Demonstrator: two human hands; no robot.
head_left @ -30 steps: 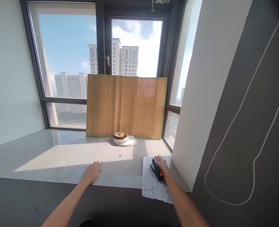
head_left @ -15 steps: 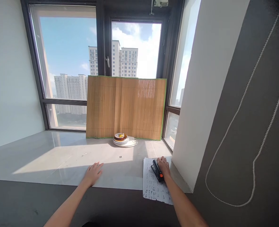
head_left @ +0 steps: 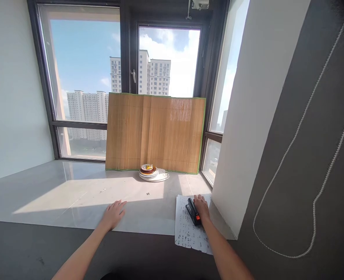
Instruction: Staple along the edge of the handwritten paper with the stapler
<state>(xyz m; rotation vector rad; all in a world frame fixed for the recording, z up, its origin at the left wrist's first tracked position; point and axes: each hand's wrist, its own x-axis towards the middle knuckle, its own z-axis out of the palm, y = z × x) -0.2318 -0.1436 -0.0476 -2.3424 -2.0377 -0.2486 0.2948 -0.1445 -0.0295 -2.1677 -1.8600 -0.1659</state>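
My left hand (head_left: 114,214) lies flat on the grey window sill (head_left: 148,217), fingers stretched out, holding nothing. On the right, my right hand (head_left: 201,206) rests palm down on the upper part of a sheet of paper (head_left: 185,235) covered in handwriting. Directly along its left side stands a black stapler (head_left: 192,212) with an orange-red patch at its near end. The hand is beside the stapler; whether they touch I cannot tell. The paper's lower edge hangs over the front of the sill.
A stack of plates (head_left: 150,174) sits at the back, before a bamboo mat (head_left: 156,134) leaning on the window. Two tiny dark bits (head_left: 147,193) and some pale scraps (head_left: 102,190) lie on the sill. A bead chain (head_left: 290,146) hangs at the right wall.
Both hands, the stapler and the paper keep their places. Only the camera view has shifted very slightly.
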